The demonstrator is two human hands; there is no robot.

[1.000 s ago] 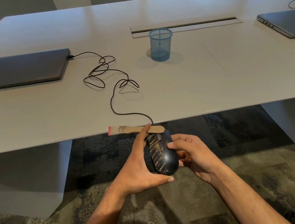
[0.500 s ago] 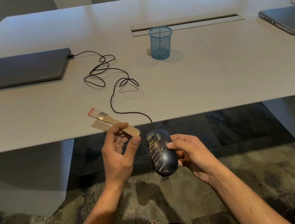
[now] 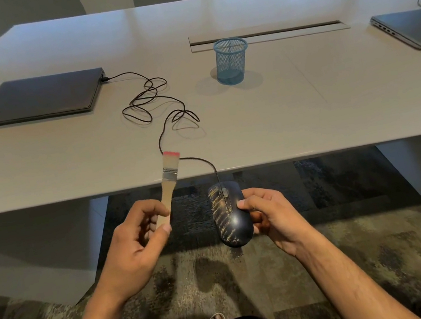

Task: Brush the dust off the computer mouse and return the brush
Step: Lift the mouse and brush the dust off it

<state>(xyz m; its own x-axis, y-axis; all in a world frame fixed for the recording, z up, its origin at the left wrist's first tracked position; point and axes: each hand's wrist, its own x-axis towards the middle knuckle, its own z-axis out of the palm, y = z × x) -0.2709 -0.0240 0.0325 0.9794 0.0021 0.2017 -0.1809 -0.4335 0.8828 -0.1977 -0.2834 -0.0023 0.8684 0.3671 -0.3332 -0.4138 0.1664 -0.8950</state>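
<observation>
The left hand (image 3: 137, 244) is pinching the lower end of a small flat wooden-handled paintbrush (image 3: 168, 185) with pale, pink-tipped bristles, thumb and curled fingers closing round the handle. The brush is standing nearly upright, its bristles pointing toward 12 o'clock and overlapping the near edge of the wide pale grey table (image 3: 268, 127) in the head view.

At 3 o'clock from the brush, apart from it, the right hand (image 3: 271, 213) is gripping a dark, glossy wired computer mouse (image 3: 230, 215) from its right side, the thumb lying on top and the fingers curling underneath. The mouse is hanging below the table edge, over the mottled carpet (image 3: 318, 258) (yellowish dust streaks are showing on its left half).

Its thin black cable (image 3: 155, 104) is running from the mouse toward 11 o'clock, looping across the table and plugging into a closed dark laptop (image 3: 34, 98). At 1 o'clock from the mouse, a blue mesh pen cup (image 3: 231, 61) is standing upright just in front of a long cable slot (image 3: 293, 31). A second closed laptop (image 3: 415, 27) is lying at the table's far right.
</observation>
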